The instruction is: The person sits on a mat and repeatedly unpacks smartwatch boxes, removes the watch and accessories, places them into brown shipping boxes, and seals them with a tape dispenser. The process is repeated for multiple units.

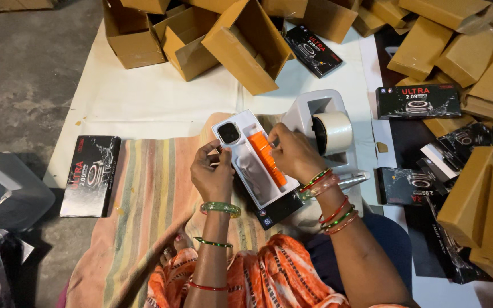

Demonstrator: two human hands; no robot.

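My left hand (212, 171) grips the left edge of a white plastic tray (245, 171) that rests on a black box base (281, 210). The tray holds a square smartwatch face (229, 133) at its upper end and an orange strap (267, 157) along its right side. My right hand (293, 153) pinches the upper end of the orange strap. Both wrists wear green and red bangles. All of this sits over a striped cloth (149, 199) on my lap.
A white tape dispenser (326, 125) stands just right of the tray. Open brown cartons (241, 40) are piled at the top, more brown cartons (486, 199) and black product boxes (417, 101) at the right. Another black box (91, 175) lies at the left.
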